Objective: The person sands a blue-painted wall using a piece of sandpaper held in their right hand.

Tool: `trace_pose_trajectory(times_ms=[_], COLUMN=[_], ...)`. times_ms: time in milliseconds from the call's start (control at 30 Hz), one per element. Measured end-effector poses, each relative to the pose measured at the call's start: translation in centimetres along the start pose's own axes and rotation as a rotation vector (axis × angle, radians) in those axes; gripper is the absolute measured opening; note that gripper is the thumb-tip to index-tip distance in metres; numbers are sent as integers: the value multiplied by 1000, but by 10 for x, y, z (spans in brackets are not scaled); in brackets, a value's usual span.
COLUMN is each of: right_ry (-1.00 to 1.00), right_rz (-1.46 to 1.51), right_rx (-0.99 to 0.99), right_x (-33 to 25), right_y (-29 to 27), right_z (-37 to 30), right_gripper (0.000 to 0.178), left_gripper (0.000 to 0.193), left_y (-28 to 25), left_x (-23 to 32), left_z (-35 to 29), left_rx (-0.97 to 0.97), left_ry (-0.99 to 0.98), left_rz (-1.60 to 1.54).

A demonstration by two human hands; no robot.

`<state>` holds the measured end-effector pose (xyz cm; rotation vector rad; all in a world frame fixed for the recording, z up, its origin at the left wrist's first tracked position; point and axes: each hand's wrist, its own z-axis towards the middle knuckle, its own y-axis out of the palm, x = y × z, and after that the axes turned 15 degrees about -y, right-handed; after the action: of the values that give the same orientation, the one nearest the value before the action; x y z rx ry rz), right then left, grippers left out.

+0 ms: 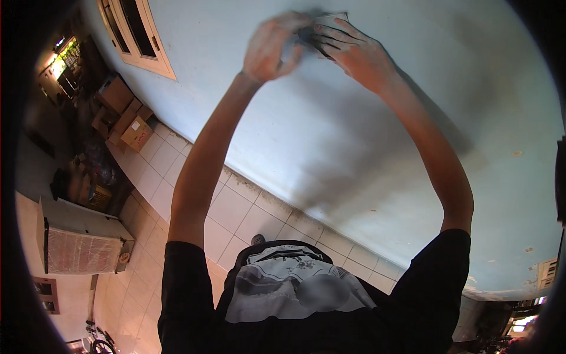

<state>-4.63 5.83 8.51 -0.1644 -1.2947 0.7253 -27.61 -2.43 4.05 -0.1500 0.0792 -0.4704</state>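
Note:
Both my arms reach up to the pale blue wall. Against it, my right hand lies with its fingers stretched out and apart, over a small pale square piece with a thin dark edge. The fingers cover most of that piece, so its kind is unclear. My left hand is just to its left, smeared by motion, with its fingers bent toward the right hand. A dark patch, perhaps shadow, lies between the two hands. Whether the left fingers hold anything is hidden by the blur.
A cream-framed window is in the wall at upper left. Cardboard boxes are stacked on the tiled floor along the wall. A white cabinet-like appliance stands at left, and a bicycle is at lower left.

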Motion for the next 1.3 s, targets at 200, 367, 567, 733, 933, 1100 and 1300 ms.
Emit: trace_pose_trajectory(times_ms=[200,367,567,733,933,1100,1300], right_ry=[-108,-202,-98,1,-58,-49,-29], right_rz=[95,141,-99,-234,-269,-274,-238], right_rx=[38,17,22,-25,-105,-100,-75], right_x=[15,44,59,58,62,68,75], right_y=[-18,-52,-55,-53,-62,-72,-110], right_z=[0,-3,3,6,12,-11,-40], right_gripper=[22,33,51,62,56,54,48], left_gripper=[78,54,51,47,49,51,42], left_y=[19,24,38,50,44,59,60], left_x=[37,24,11,22,22,45,59], left_z=[-3,-10,5,-13,17,19,8], left_rx=[-226,-79,135,-188,-77,19,6], left_ry=[-156,-217,-489,-599,-576,-621,-425], left_rz=[-26,123,-44,-3,-34,-147,128])
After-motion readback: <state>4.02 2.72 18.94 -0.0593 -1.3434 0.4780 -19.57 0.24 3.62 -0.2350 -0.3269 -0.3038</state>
